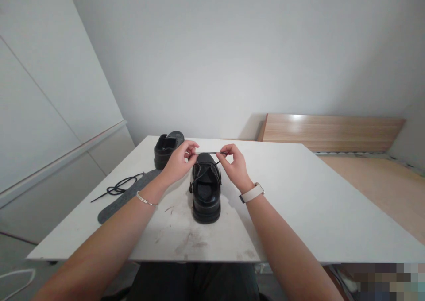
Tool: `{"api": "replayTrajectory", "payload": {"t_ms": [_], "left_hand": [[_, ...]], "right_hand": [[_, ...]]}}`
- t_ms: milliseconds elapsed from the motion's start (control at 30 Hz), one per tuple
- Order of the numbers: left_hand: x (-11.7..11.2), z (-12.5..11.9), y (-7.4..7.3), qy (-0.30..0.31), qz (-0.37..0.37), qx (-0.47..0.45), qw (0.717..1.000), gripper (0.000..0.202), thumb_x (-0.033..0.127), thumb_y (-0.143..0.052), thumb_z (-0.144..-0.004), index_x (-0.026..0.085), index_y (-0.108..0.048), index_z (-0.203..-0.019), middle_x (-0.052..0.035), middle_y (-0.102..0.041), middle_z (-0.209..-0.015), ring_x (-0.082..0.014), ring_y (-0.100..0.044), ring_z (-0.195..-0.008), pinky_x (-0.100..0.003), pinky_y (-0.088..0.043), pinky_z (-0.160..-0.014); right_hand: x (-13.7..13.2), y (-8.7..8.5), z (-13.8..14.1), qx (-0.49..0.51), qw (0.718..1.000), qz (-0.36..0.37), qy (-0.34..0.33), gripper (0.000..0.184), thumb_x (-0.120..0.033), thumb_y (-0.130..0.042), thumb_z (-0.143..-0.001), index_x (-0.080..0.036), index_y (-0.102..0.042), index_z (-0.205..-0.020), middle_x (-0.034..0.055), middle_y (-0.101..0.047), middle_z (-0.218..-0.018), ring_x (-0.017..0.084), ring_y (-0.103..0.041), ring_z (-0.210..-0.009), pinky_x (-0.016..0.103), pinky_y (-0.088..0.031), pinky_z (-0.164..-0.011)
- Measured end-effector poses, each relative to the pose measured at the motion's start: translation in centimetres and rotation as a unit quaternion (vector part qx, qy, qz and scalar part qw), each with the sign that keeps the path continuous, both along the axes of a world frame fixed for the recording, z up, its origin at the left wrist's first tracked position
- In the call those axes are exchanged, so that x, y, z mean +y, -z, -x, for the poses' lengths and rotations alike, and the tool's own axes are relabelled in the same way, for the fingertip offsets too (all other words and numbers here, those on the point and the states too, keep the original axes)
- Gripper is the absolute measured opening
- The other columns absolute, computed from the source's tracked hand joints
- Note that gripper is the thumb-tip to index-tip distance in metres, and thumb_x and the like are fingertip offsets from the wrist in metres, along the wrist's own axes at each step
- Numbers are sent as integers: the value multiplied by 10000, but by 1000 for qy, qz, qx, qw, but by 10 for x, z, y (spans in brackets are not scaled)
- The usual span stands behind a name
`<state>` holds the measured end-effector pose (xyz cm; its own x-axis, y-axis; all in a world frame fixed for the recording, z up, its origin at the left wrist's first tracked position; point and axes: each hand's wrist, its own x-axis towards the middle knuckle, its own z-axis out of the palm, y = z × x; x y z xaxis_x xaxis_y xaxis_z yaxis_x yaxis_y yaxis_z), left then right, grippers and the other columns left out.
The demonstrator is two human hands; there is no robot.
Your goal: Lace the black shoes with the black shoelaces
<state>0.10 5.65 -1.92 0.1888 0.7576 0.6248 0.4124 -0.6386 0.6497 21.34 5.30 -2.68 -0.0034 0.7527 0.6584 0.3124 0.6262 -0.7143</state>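
A black shoe (pixel 206 210) stands upright on the white table, its heel toward me and its opening facing up. A thin black shoelace (pixel 209 152) runs taut above the toe, from one hand to the other. My left hand (pixel 182 159) pinches its left end beside the toe. On the other side, my right hand (pixel 233 161) has its fingertips closed on the lace, and a strand slants down from there to the shoe's eyelets. The exact fingertip contact is too small to make out.
Behind my left hand stands a second black shoe (pixel 162 157). A grey insole (pixel 122 203), partly under my left forearm, and a coiled black lace (pixel 121 187) lie on the left of the white table (pixel 299 212). A wooden bed headboard (pixel 332 133) is at the right.
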Motion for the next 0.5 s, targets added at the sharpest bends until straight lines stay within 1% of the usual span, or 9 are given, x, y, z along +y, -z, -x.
{"api": "replayTrajectory", "payload": {"t_ms": [67,133,200,267,300,333,400,467,500], "left_hand": [[2,6,-5,-73,-42,22,996,258,115,-554,-776,185,-620,-1016,-19,-524,-904,-147,-528,-799,-276,-464,-752],[2,11,-7,-120,-10,-26,992,216,135,-571,-749,175,-637,-951,-30,-553,-914,-157,-544,-813,-300,-475,-790],[1,14,-7,-102,83,-95,987,134,234,-583,-784,160,-619,-889,-36,-595,-852,-168,-585,-783,-327,-506,-796],[-3,16,-7,-41,181,-140,973,213,366,-558,-839,158,-584,-803,-22,-599,-725,-165,-602,-692,-340,-532,-763],[-5,17,-8,-19,211,-148,966,274,420,-541,-858,163,-565,-764,-2,-571,-651,-157,-590,-635,-333,-534,-730],[-7,19,-10,-16,223,-146,964,317,457,-536,-865,169,-552,-735,18,-534,-593,-146,-565,-583,-313,-524,-688],[-11,24,-19,-53,199,-97,974,338,478,-566,-856,171,-567,-714,36,-503,-552,-131,-515,-539,-265,-464,-611],[-15,30,-34,-127,112,13,986,307,453,-591,-852,167,-635,-750,16,-566,-591,-133,-509,-558,-250,-399,-581],[-17,32,-43,-159,66,65,983,285,432,-593,-855,168,-669,-781,0,-615,-637,-139,-522,-580,-252,-381,-583]], "right_hand": [[-1,-7,-8,33,999,-1,-11,179,-340,-650,-836,-193,-556,-876,-1,-574,-804,154,-548,-757,327,-458,-779],[-2,-13,-18,78,997,14,-25,195,-346,-658,-833,-194,-542,-873,-18,-553,-779,131,-534,-708,298,-465,-723],[-5,-18,-27,121,992,35,-25,229,-373,-663,-826,-202,-524,-889,-34,-540,-756,116,-521,-653,273,-464,-653],[-8,-22,-37,134,990,39,0,264,-389,-676,-812,-205,-520,-920,-43,-537,-739,110,-514,-619,255,-454,-608],[-9,-24,-42,120,992,36,21,275,-390,-684,-807,-203,-530,-936,-39,-548,-741,112,-521,-620,252,-452,-606],[-10,-26,-47,92,994,29,45,279,-389,-691,-804,-199,-547,-949,-29,-569,-753,117,-534,-636,254,-455,-619],[-12,-31,-58,-1,996,11,93,249,-390,-684,-822,-188,-598,-939,5,-618,-801,135,-567,-701,267,-459,-666],[-13,-39,-68,-103,983,-17,150,214,-397,-651,-863,-184,-644,-881,25,-639,-819,149,-572,-734,279,-442,-688],[-13,-43,-72,-137,973,-38,184,217,-394,-636,-881,-182,-656,-842,24,-633,-800,150,-562,-727,282,-427,-684]]}}
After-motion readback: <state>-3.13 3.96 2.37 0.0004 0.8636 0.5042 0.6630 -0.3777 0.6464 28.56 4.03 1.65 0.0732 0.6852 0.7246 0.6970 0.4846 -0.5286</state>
